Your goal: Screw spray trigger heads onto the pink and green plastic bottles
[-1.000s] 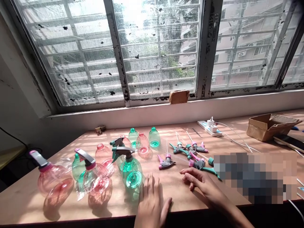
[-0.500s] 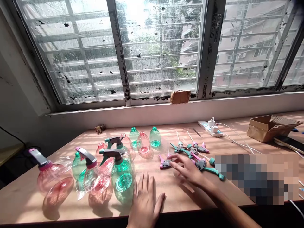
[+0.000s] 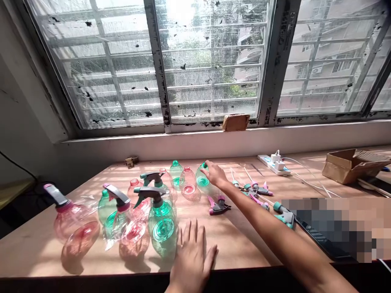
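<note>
My left hand (image 3: 191,254) lies flat near the table's front edge, fingers spread and holding nothing. Just left of it stands a green spray bottle (image 3: 161,230) fitted with a grey and green trigger head. My right hand (image 3: 214,174) reaches to the back, its fingers closed around the neck of an open green bottle (image 3: 203,179) that stands upright. Beside that is a topless pink bottle (image 3: 188,183), with another green bottle (image 3: 176,174) behind. A loose pink and grey trigger head (image 3: 219,205) lies below my right forearm.
Pink spray bottles with heads (image 3: 71,226) stand at the left. More trigger heads with tubes (image 3: 251,188) lie right of my forearm. Behind are a white power strip (image 3: 274,166) with cables and a cardboard box (image 3: 345,171). A dark, pixelated object (image 3: 330,232) lies at the right.
My right hand has moved from the loose trigger heads back and left to the green bottle's neck, closing on it. My left hand stays flat on the table. The view has shifted slightly.
</note>
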A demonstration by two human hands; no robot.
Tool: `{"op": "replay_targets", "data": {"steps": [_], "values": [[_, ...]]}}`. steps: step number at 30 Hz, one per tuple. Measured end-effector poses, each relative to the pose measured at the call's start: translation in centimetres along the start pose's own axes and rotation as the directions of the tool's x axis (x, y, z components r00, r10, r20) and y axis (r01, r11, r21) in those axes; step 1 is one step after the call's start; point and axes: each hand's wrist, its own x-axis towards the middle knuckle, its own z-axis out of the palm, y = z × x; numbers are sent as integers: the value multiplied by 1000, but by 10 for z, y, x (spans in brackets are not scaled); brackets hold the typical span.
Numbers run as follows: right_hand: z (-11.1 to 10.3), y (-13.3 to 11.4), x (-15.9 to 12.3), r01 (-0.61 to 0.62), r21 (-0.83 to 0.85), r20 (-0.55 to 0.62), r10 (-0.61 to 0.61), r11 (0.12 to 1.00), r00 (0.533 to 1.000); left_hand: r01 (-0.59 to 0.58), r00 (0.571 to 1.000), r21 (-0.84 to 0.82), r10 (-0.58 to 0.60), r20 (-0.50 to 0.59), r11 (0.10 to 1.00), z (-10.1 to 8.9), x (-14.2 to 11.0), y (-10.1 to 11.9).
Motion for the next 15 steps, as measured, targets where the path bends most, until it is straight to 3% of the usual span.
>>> {"op": "replay_targets", "data": {"steps": [4, 6, 9, 11, 15], "values": [[-25, 13, -42, 21, 62, -97, -15, 998, 995, 32, 998, -141, -25, 49, 990, 2, -1, 1], [-40, 18, -76, 40, 118, -155, -21, 992, 988, 120, 988, -260, -89, 129, 958, 1, 0, 2], [-57, 21, -141, 41, 196, -188, -4, 980, 982, 310, 939, -434, -201, 279, 846, -1, 1, 2], [-59, 22, -184, 12, 336, -154, 43, 942, 987, 386, 914, -534, -234, 332, 752, -2, 1, 1], [-48, 29, -232, -128, 555, 101, 86, 822, 991, 476, 878, -686, -261, 400, 550, -6, 4, -5]]}}
